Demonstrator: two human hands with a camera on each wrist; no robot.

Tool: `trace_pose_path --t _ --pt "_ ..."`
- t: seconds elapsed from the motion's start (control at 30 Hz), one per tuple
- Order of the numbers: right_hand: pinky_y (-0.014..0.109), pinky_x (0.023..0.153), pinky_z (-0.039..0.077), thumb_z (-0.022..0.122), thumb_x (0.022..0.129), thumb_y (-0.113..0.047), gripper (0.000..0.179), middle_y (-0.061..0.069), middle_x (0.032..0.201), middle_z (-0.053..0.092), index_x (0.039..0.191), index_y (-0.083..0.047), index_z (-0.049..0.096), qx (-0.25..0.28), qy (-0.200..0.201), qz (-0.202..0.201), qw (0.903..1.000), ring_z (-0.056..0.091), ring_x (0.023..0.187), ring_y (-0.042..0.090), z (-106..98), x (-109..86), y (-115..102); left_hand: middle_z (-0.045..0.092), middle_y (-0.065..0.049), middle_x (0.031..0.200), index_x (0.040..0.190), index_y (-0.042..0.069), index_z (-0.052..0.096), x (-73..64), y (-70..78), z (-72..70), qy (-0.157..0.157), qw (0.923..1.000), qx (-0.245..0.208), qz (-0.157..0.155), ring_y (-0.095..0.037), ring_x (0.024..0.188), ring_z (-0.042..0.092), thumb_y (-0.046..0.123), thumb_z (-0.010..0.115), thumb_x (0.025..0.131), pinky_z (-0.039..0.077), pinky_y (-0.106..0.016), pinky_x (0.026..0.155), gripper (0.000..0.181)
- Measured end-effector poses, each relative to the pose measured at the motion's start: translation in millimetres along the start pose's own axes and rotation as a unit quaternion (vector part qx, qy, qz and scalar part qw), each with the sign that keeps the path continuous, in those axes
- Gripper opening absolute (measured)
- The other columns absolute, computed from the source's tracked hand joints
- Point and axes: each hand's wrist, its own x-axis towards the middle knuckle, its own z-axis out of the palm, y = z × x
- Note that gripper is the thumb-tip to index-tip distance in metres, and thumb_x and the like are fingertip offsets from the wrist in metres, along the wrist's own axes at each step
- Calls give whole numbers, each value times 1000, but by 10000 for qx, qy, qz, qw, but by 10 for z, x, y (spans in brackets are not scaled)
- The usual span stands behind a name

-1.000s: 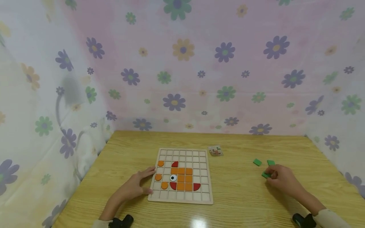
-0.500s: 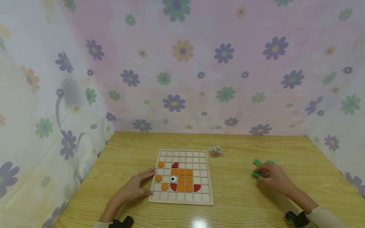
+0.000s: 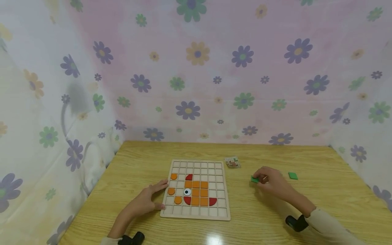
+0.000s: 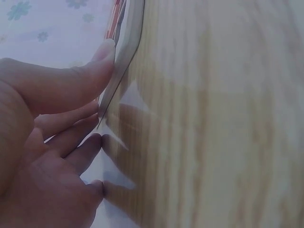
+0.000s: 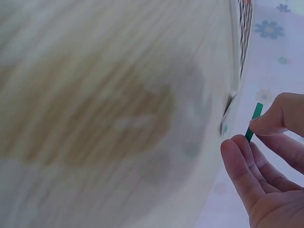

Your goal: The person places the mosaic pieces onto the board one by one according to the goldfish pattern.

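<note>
My left hand (image 3: 143,202) rests at the left edge of a wooden grid board (image 3: 225,215), fingers and thumb spread along that edge; the left wrist view shows the thumb (image 4: 102,57) touching the rim. On the board, orange squares (image 3: 196,192), red quarter-circle pieces (image 3: 212,201), orange discs (image 3: 171,191) and a white eye piece (image 3: 187,192) lie in cells. To the right of the board, my right hand (image 3: 274,183) pinches a green square tile (image 3: 254,179) between thumb and fingers. The right wrist view has the same green tile (image 5: 256,113) edge-on.
Another green tile (image 3: 293,175) lies on the wooden table (image 3: 251,217), right of my right hand. A third is almost hidden behind that hand. Just beyond the board's back right corner sits a small pattern card (image 3: 232,162). Flowered cloth (image 3: 214,68) surrounds the table.
My right hand has moved left toward the board, carrying the green tile away from the other green tiles. The left hand and the board stay in place.
</note>
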Motion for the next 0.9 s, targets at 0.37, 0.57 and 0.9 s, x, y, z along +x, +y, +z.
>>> trace_pose_path --t 0.37,0.57,0.9 --pt "24 59 53 66 80 7 16 4 86 60 92 -4 67 231 -238 -79 9994 57 70 9 270 343 -110 31 -7 152 143 6 43 -5 7 -5 13 10000 36 -34 -34 140 21 18 77 78 6 -60 111 74" --pt "24 58 53 66 78 8 17 6 84 61 92 -1 69 346 -232 -221 9989 58 70 10 396 465 -142 32 -6 152 142 6 44 0 10 3 28 9999 56 -85 -33 140 21 17 77 77 6 -60 110 74" --pt "24 60 54 65 79 9 16 9 85 61 92 1 70 609 -493 25 9969 59 71 14 568 641 -234 31 -6 152 142 5 43 -3 14 -5 10 9999 99 -90 -32 141 21 17 77 78 6 -60 111 74"
